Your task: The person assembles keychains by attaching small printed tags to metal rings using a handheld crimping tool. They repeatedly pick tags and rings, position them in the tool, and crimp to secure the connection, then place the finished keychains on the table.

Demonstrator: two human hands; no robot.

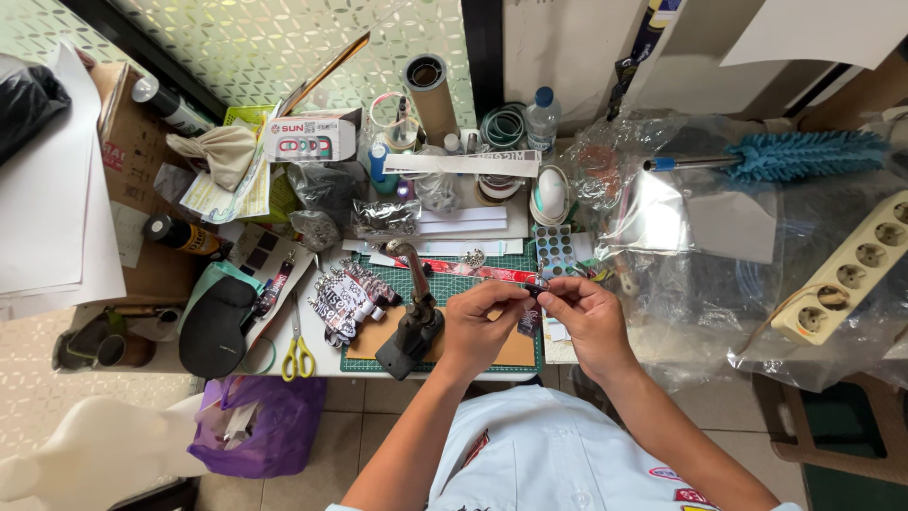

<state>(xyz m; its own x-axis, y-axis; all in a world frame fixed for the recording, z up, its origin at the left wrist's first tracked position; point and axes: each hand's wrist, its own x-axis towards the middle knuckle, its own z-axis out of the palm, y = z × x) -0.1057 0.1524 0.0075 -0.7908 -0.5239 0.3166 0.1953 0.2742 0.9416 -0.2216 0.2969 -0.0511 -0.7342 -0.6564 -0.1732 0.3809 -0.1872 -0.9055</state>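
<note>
Above the green gridded cutting mat (454, 289), the left hand (478, 326) and right hand (588, 317) are pinching a narrow printed lanyard strip (528, 317), which I judge risks slipping towards the black hand press (411, 331).

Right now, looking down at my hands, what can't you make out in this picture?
- The small dark strip between the left hand and right hand: head view, fingers cover most of it, too small.
- The hand press: its base sits partly behind the left hand.
- The power strip: cut off by the right edge.
- Contents of the purple bag: hidden by its folds.
</note>
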